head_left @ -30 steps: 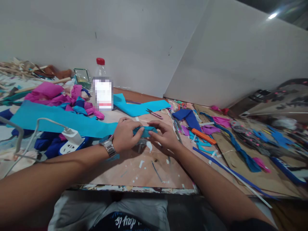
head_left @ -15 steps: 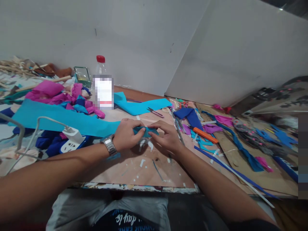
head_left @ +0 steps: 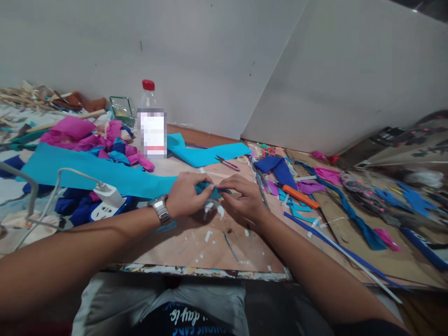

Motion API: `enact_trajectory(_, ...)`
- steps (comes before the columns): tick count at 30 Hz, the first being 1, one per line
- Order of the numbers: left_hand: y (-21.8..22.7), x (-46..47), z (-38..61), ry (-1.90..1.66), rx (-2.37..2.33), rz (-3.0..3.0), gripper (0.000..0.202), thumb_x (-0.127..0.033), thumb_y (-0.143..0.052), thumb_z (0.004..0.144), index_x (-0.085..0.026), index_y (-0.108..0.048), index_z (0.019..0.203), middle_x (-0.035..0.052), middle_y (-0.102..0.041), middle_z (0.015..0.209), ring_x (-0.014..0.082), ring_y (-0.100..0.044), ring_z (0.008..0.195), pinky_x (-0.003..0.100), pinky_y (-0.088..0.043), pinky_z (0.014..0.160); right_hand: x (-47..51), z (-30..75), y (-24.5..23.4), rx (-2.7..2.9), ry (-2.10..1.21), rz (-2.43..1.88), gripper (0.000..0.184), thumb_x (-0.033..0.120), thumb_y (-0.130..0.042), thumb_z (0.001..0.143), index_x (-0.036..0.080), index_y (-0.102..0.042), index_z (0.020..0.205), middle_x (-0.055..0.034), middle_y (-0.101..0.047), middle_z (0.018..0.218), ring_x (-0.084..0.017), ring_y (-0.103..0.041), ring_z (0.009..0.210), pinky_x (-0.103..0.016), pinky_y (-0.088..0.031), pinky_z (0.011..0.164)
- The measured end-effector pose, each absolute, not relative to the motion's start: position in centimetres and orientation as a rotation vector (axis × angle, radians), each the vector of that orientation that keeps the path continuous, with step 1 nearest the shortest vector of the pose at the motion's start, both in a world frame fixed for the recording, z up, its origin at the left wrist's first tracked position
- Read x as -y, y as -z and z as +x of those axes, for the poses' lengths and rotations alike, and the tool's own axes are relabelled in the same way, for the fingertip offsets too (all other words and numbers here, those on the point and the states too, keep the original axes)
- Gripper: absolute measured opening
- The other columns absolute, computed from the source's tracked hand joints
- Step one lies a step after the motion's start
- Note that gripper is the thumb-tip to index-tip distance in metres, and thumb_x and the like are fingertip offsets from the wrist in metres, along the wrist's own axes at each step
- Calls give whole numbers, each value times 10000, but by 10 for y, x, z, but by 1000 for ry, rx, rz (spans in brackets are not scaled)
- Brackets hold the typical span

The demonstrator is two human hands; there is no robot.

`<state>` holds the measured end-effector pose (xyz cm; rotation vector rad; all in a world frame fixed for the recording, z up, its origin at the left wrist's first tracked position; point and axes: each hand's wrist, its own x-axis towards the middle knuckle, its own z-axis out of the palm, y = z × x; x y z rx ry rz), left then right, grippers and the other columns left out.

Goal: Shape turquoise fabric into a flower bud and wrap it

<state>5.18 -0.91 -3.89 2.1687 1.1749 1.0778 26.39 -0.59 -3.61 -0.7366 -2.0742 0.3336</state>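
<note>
1. Viewed remotely through the head camera, I see the left hand and right hand nearly meeting above the tabletop, each pinching a turquoise strip between thumb and fingers.
2. The turquoise strip extends leftward from the hands, its long axis running sideways, past the magenta scraps.
3. I judge the left hand nearer the broad length; the right hand grips the narrow end. Its exact fold I cannot tell.
4. Snips lie beyond both hands, apart from them.
</note>
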Motion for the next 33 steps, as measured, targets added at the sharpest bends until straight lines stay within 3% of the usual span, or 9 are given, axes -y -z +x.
enact_trajectory(10,39,10,52,-1085,-1163,2207,183,-326,-594,943,-217,-742,945,29,-797,977,233,-717,930,410,-486,917,6,262,33,2056,-306,-807,94,284,-690,918,245,-773,935,-74,-783,883,-222,-717,840,-408,-572,806)
enact_trajectory(33,42,14,54,-1160,-1116,2266,199,-358,-584,972,-233,-736,944,11,-803,979,209,-715,926,436,-410,977,7,265,39,2149,-274,-873,75,280,-596,974,232,-639,936,-59,-698,922,-209,-649,895,-379,-514,838)
